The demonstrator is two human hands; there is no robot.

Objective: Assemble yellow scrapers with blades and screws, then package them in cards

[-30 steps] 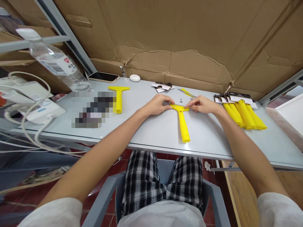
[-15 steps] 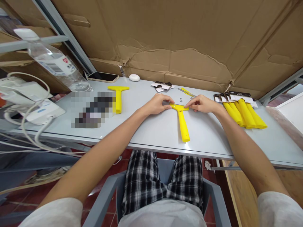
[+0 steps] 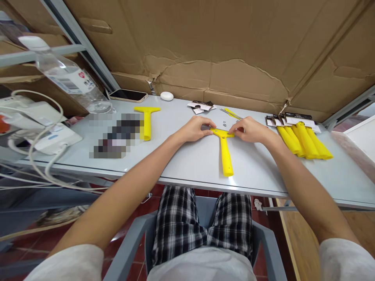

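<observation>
Two bare hands meet at the crossbar of a yellow T-shaped tool [image 3: 225, 156], which lies on the desk [image 3: 187, 160] directly between them. The left hand [image 3: 197, 128] has its thumb and forefinger closed on the left end of that crossbar. The right hand [image 3: 249, 129] has its fingers bent in, with the tips at the opposite end; whether they pinch the tool itself or some small part on it cannot be told.

The crossbar spans sideways from one set of fingertips to the other, so neither hand is plainly nearer to it. The handle, the tool's long axis, runs from the gap between the hands back toward the person's lap, leaning slightly to the right at its lower end. Neither hand touches that handle.

Just beyond the crossbar, between the hands, sit a few small metal bits [image 3: 224, 123]. Farther off, ahead of the right hand's fingertips, a slim yellow piece [image 3: 232, 113] lies beside a thin metallic rod [image 3: 227, 112]. Dark-and-white cards [image 3: 202, 106] lie beyond the left hand. Well to the left of the left hand is a second yellow tool [image 3: 147, 125], also T-shaped, while several carded yellow handles [image 3: 307, 142] lie side by side to the right of the right hand.
</observation>
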